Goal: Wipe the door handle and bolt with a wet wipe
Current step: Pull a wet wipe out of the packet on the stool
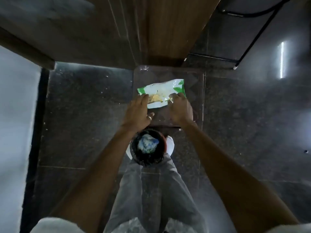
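- Lying flat on a glossy square-topped stool (151,73), the green-and-white wet wipe pack (161,89) sits near the middle of the top, with its yellowish flap area facing up.
- The left hand (140,111) rests on the pack's left end with straight fingers laid flat over it, pressing rather than gripping (a ring (149,117) shows on the thumb side).
- The right hand (180,108) is at the pack's right half, knuckles up, with its fingers curled down and pinching at the pack beside the flap. Whether they hold the flap or a wipe is too blurred to tell.
- A wooden door (168,31) stands just beyond the stool, its bottom edge meeting the dark speckled stone floor (84,106).
- A small round dark bin (134,153) stands on the floor on the near side of the stool, under the left forearm. It holds crumpled white-and-blue paper (148,145).
- A white shoe (170,146) shows just beside the bin's right rim, and grey trousers (151,199) run down from there to the bottom of the view.
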The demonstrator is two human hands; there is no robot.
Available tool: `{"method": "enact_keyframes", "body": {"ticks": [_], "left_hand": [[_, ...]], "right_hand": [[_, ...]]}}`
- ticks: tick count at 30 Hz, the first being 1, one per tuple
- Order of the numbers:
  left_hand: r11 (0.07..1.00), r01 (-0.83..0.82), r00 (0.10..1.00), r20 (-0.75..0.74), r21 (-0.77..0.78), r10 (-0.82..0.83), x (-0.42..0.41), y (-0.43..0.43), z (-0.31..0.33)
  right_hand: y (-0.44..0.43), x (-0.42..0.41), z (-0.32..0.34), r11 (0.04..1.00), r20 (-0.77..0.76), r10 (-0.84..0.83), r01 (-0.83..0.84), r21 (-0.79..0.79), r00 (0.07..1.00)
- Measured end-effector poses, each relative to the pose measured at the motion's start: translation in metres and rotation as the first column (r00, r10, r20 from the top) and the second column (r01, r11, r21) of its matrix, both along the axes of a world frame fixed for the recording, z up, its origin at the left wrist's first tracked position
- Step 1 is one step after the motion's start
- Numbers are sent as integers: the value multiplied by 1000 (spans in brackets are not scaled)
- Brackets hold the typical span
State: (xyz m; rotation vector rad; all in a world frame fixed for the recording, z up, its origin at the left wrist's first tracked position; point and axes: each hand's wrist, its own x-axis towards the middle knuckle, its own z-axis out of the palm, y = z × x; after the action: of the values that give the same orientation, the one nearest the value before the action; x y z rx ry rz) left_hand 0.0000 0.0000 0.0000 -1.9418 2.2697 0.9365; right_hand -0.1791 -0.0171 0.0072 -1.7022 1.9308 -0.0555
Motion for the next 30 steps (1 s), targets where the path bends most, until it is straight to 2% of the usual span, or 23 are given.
{"method": "enact_keyframes", "body": {"ticks": [3,9,19,25,30], "left_hand": [[999,-46,998,-34,-1,46,-14,-14,-25],[995,-96,995,-22,-9,95,-35,-36,-64],[992,-112,992,73,56,108,-43,-42,-73],[990,-124,989,95,70,117,-49,-38,-69],[990,-122,988,102,66,115,-50,-37,-70]], "right_hand": [[-16,-3,-23,999,-6,-50,50,-13,999],[-41,-2,-55,998,-76,25,-29,-64,997],[-50,0,-69,982,-210,166,-181,-52,963],[-52,1,-77,987,-178,136,-149,-60,975],[-49,-5,-79,986,-48,131,-135,-94,990]]}}
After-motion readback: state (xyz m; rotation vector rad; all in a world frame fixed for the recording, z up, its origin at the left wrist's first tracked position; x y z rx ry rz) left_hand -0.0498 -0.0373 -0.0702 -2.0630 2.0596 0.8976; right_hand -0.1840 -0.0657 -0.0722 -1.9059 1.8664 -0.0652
